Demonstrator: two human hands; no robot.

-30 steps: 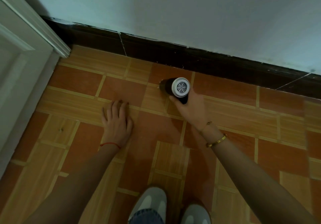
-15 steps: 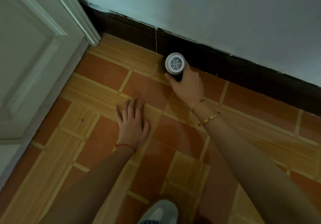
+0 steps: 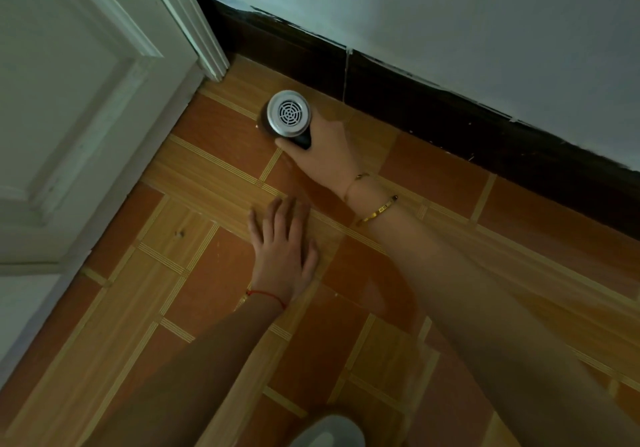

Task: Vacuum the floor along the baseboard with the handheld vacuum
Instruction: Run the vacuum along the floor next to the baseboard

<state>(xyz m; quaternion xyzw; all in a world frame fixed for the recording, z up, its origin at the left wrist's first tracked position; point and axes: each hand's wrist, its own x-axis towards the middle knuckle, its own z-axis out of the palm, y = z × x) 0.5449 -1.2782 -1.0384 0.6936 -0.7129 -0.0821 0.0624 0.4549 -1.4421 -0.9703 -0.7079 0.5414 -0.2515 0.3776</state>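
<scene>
The handheld vacuum (image 3: 289, 114) is a small dark cylinder with a round silver vented end facing me. It points down at the orange tiled floor (image 3: 214, 127), close to the dark baseboard (image 3: 433, 107) and near the corner by the door frame. My right hand (image 3: 323, 157) is wrapped around its body, with a gold bangle on the wrist. My left hand (image 3: 284, 249) lies flat on the floor with fingers spread, just below and in front of the right wrist. The vacuum's nozzle is hidden beneath its body.
A white panelled door (image 3: 69, 107) and its frame (image 3: 194, 30) fill the left side and meet the baseboard in the corner. A pale wall (image 3: 450, 13) rises above the baseboard. The toe of a light shoe (image 3: 329, 432) shows at the bottom edge.
My right hand has carried the vacuum leftwards along the baseboard towards the door-frame corner. The left hand has stayed flat on the floor while the view shifted left.
</scene>
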